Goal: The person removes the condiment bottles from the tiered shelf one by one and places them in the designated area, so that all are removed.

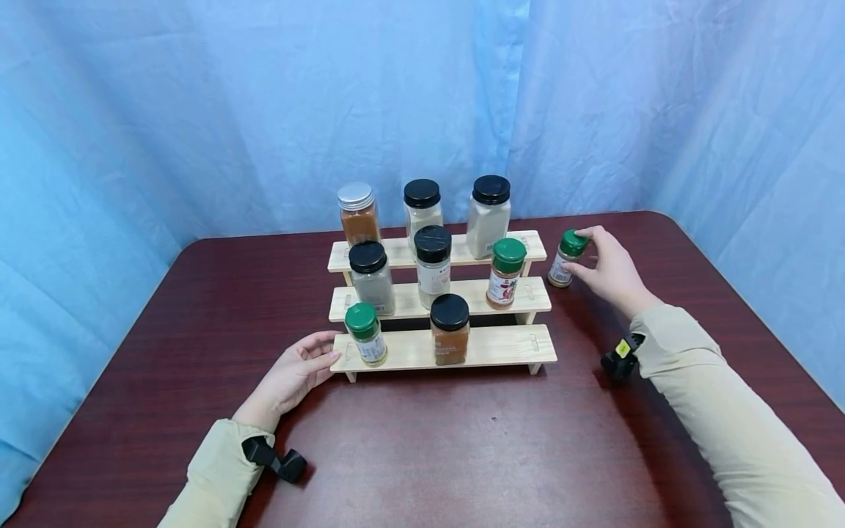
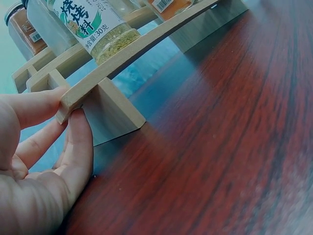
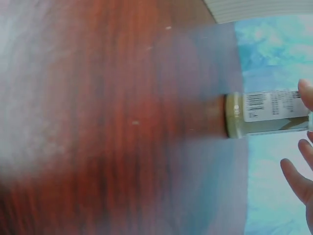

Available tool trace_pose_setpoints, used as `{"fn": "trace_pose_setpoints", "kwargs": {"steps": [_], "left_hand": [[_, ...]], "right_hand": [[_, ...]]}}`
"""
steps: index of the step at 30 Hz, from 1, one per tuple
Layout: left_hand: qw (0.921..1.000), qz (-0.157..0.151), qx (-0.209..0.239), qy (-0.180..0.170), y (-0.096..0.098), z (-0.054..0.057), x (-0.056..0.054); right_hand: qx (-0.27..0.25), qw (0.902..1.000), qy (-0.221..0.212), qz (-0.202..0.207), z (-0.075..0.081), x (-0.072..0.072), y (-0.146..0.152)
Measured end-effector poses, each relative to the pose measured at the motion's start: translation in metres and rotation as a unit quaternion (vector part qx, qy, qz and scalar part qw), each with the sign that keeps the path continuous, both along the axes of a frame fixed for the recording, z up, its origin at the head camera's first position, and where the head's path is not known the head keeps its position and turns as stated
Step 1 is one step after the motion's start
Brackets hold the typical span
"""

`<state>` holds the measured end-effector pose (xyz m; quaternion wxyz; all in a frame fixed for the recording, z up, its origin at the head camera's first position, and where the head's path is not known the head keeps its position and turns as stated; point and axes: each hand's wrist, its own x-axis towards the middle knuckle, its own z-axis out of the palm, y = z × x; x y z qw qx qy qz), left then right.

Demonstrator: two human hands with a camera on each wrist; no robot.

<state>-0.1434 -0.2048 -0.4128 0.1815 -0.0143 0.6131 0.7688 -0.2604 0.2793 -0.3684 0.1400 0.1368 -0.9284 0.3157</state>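
A three-tier wooden rack [image 1: 505, 346] stands on the table. My left hand [image 1: 295, 375] pinches the left end of its lowest board, thumb above and fingers beneath, as the left wrist view shows. Beside that hand, a green-capped spice jar [image 1: 367, 337] sits on the same board, with yellowish contents in the left wrist view. To the right of the rack, my right hand [image 1: 614, 270] holds another green-capped spice jar [image 1: 561, 270] by its upper part. That jar's barcode label [image 3: 274, 105] shows in the right wrist view, where most of the hand is out of frame.
A black-capped brown spice jar [image 1: 450, 334] shares the lowest board. The middle tier bears two black-capped jars and a green-capped jar [image 1: 505, 282]. On the top tier stand a silver-capped jar [image 1: 359, 220] and two black-capped ones. Blue curtains [image 1: 370, 88] hang behind the dark red table [image 1: 462, 440].
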Motion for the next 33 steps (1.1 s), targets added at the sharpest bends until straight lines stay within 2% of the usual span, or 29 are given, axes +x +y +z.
{"fn": "trace_pose_setpoints", "kwargs": {"steps": [3, 9, 13, 17, 26, 33], "left_hand": [[1.0000, 0.000, -0.002, 0.000, 0.001, 0.001, 0.001], [1.0000, 0.000, -0.005, -0.002, 0.002, 0.001, 0.000], [1.0000, -0.001, -0.005, 0.001, 0.003, 0.001, -0.001], [0.9999, 0.000, -0.012, 0.001, 0.002, 0.002, -0.002], [0.9999, 0.003, -0.013, 0.002, 0.001, 0.002, -0.002], [0.9999, 0.000, -0.010, 0.004, 0.001, 0.001, -0.001]], "right_hand": [[-0.012, 0.9999, 0.001, 0.002, 0.003, 0.000, 0.002], [-0.073, 0.9970, -0.016, -0.020, 0.011, 0.006, 0.007], [-0.096, 0.9949, -0.014, -0.026, 0.021, 0.015, 0.010], [-0.110, 0.9936, 0.006, -0.028, 0.031, 0.028, 0.009], [-0.174, 0.9834, 0.046, 0.022, 0.048, 0.060, -0.001], [-0.187, 0.9767, 0.066, 0.081, 0.059, 0.081, -0.016]]}}
